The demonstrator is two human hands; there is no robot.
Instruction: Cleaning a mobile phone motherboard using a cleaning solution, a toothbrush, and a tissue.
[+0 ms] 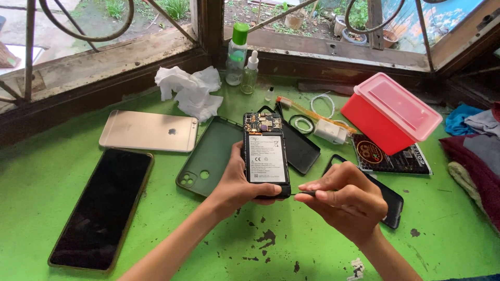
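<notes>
Left hand point(235, 183) grasps opened phone point(266, 156), long axis pointing away; right hand point(344, 200) pinches thin tool point(303, 193) at phone's near-right corner

two bare forearms enter from bottom edge. no sleeves visible, no watch, no rings, no bracelets, no gloves. left hand point(237, 182) slim fingers, short plain nails. right hand point(346, 200) same, nails unpainted, knuckles visible. wrists uncovered. nothing worn on either arm in view.

Soft daylight enters from the windows ahead, casting faint shadows; the picture is sharp, slightly stretched at the edges.
</notes>
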